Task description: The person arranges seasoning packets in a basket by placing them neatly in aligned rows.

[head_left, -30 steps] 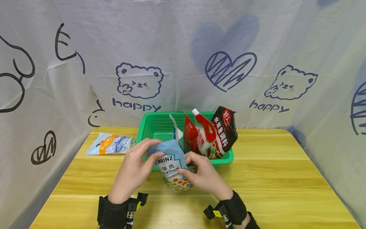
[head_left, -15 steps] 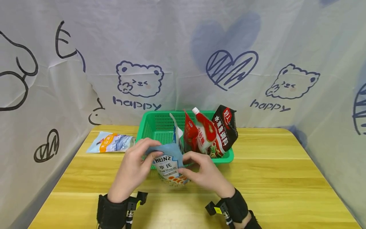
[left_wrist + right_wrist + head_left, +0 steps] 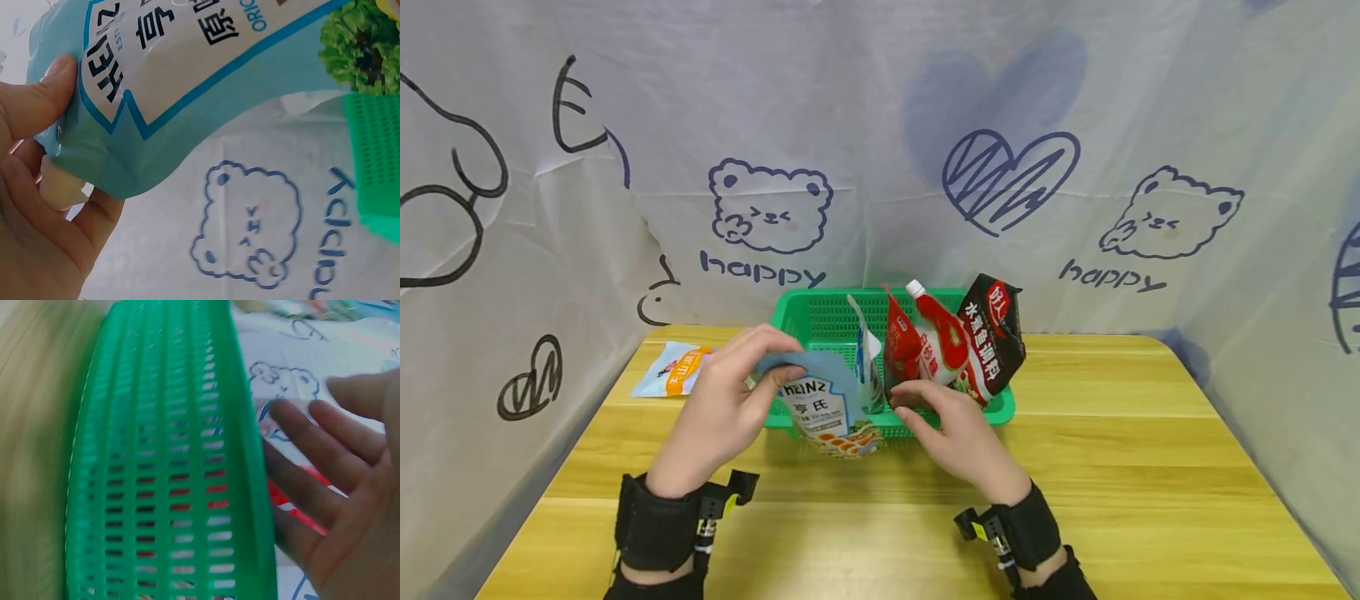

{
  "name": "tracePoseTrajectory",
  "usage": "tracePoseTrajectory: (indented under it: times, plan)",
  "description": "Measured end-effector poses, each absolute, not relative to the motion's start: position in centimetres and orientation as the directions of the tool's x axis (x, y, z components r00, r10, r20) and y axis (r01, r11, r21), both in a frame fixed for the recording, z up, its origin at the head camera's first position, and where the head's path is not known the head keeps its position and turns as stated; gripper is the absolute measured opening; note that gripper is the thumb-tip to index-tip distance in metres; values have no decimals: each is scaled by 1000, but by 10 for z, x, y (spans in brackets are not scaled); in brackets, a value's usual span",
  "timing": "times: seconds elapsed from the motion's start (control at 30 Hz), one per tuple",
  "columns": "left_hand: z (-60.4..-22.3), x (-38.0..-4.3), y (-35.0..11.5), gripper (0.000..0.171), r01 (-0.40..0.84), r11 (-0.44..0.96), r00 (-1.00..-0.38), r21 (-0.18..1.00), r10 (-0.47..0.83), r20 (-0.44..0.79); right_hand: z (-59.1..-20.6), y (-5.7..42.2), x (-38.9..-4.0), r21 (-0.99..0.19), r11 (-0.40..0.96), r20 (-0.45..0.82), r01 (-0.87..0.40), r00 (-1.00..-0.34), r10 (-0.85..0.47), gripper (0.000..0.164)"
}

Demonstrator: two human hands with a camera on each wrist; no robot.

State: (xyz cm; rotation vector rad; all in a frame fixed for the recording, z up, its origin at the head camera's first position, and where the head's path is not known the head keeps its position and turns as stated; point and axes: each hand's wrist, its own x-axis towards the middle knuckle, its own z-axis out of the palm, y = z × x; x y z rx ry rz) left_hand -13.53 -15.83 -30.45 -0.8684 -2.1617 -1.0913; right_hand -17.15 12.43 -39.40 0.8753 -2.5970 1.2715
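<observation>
My left hand (image 3: 722, 408) pinches the top of a light-blue Heinz salad dressing pouch (image 3: 823, 412) between thumb and fingers. In the left wrist view a whitish spout cap (image 3: 59, 185) pokes out between those fingers. The pouch hangs tilted in front of the left part of a green plastic basket (image 3: 790, 312). My right hand (image 3: 958, 433) is at the basket's front rim, off the pouch, its fingers loosely bent and holding nothing. Spread fingers show beside the basket wall (image 3: 244, 487) in the right wrist view. Near them, inside the basket, stands a red pouch (image 3: 901, 337).
Also upright in the basket are a blue-and-white packet (image 3: 868, 367), a red-and-white spouted sugar pouch (image 3: 942, 333) and a black-and-red seasoning bag (image 3: 992, 337). On the wooden table (image 3: 1112, 483), a light-blue and orange bag (image 3: 673, 369) lies left, partly behind my left hand. A drawn-on cloth hangs behind.
My right hand has let go of the Heinz pouch and moved to the basket's front rim. My left hand has shifted left and slightly up, carrying the pouch with it.
</observation>
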Motion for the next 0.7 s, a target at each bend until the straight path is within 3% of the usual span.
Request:
tracePoseTrajectory:
  times: [0.17, 0.5, 0.7]
  plan:
    - [-283, -149, -169, 31, 771, 474, -613, 424, 377, 694, -400, 127, -176, -594, 592, 271, -544, -829, -490, 32]
    - [-253, -179, -185, 36, 803, 494, -584, 335, 536, 610, -407, 128, -179, -528, 598, 309, -603, -792, -526, 23]
    - [-248, -195, -188, 32, 751, 552, -656, 361, 562, 504, -408, 128, -179, -523, 613, 294, -592, -800, -522, 22]
